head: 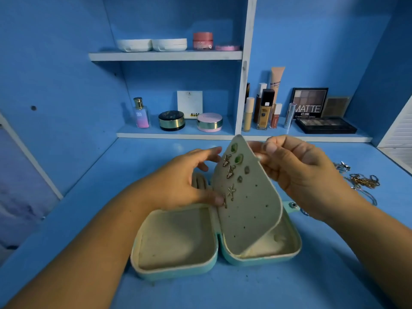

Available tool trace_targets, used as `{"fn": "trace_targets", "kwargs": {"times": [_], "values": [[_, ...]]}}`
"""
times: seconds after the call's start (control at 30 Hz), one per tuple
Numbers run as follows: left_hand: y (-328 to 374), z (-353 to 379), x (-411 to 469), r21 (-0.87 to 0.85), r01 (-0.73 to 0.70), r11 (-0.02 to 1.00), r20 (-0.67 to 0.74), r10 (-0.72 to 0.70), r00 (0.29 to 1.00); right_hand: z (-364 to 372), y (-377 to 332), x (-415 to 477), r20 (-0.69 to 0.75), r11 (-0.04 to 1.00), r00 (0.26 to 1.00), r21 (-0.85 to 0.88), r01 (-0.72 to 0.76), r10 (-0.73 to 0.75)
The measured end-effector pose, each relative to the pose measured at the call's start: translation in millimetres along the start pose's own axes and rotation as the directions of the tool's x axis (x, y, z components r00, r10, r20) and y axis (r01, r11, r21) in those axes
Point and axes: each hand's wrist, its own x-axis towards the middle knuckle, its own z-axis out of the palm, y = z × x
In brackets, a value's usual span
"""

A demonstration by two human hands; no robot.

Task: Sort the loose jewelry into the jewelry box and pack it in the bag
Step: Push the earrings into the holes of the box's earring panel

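**Clerk:** Condition and position of the box?

**Inspector:** The box (178, 272) lies open at the middle of the blue counter (223, 293), with both halves flat. The shell is mint and the lining beige. The left half shows a bare lining. From the hinge line a beige panel (254, 204) punched with small holes stands up, tilted over the right half. Earrings (231, 171) are pinned along its upper left part: gold winged and star shapes, and green stones. A snap tab (292, 205) projects from the right side of the box.

**Clerk:** The hands?

**Inspector:** The right hand (298, 172) has curled fingers and pinches the panel's upper right edge, holding it raised. The left hand (178, 181) is loosely spread. Its thumb tip rests on the panel's lower left edge, just beside an earring, and its fingers reach toward the top edge. It grips nothing that I can confirm.

**Clerk:** Remaining stock?

**Inspector:** Loose jewelry (363, 181) lies in a tangle on the counter to the right, well apart from the box.

**Clerk:** Limits of view?

**Inspector:** The panel covers most of the right half. One small item under its lower corner cannot be identified. Padded rolls behind the left hand are partly hidden. The pieces in the tangle cannot be told apart. Both forearms are cut off at the lower edge.
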Motion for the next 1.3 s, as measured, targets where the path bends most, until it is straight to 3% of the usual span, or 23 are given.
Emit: {"fn": "trace_targets", "kwargs": {"times": [0.1, 0.3, 0.4, 0.5, 0.57, 0.8, 0.9, 1.3], "values": [[-5, 2, 2, -0.162, -0.002, 0.987, 0.012, 0.004, 1.0, 11, 0, -6, 0.055, 0.992, 0.998, 0.123, -0.026, 0.019], [-16, 4, 9, -0.351, -0.036, 0.936, 0.023, 0.047, 0.999, 17, 1, -9, 0.117, 0.984, 0.993, 0.174, -0.043, 0.022], [-13, 1, 8, -0.308, -0.048, 0.95, -0.006, 0.049, 0.999, 14, 7, -9, 0.033, 0.992, 0.998, -0.111, -0.057, 0.061], [-12, -3, 6, -0.216, -0.12, 0.969, -0.023, 0.118, 0.993, 14, 13, -12, 0.011, 0.858, 0.985, -0.494, -0.144, 0.171], [-16, -4, 7, -0.187, -0.148, 0.971, -0.019, 0.147, 0.989, 16, 15, -15, 0.031, 0.808, 0.969, -0.56, -0.186, 0.244], [-21, 2, 12, -0.445, -0.035, 0.895, 0.006, 0.042, 0.999, 27, 20, -21, -0.004, 0.778, 0.925, -0.539, -0.322, 0.38], [-23, 4, 12, -0.368, -0.012, 0.93, 0.018, 0.02, 1.0, 28, 19, -21, -0.013, 0.748, 0.917, -0.573, -0.333, 0.398], [-19, 3, 10, -0.364, 0.018, 0.931, 0.027, -0.008, 1.0, 31, 17, -22, -0.017, 0.759, 0.916, -0.554, -0.343, 0.401]]}}
